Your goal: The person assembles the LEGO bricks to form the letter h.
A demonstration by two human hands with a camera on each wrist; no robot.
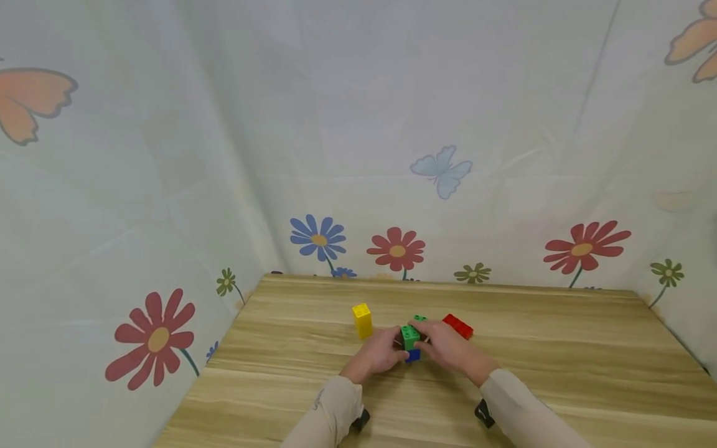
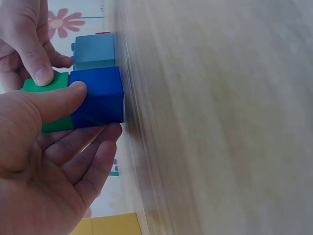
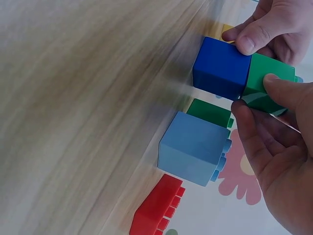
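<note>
A green toy building block (image 1: 410,336) sits on top of a blue block (image 1: 412,355), their faces flush in both wrist views. My left hand (image 1: 383,353) pinches the blue block (image 2: 98,97), thumb on the near face and fingers behind. With thumb and fingers my right hand (image 1: 450,345) grips the green block (image 3: 268,81) from the other side. The stack stands upright at the table surface. Just beyond my right hand are a light blue block (image 3: 193,147) and a second green block (image 3: 210,112); in the head view the right hand largely hides them.
On the wooden table (image 1: 560,348), a tall yellow block (image 1: 362,319) stands upright left of the stack. A red block (image 1: 457,325) lies to the right, behind my right hand. A flower-printed curtain (image 1: 476,230) borders the table's back edge.
</note>
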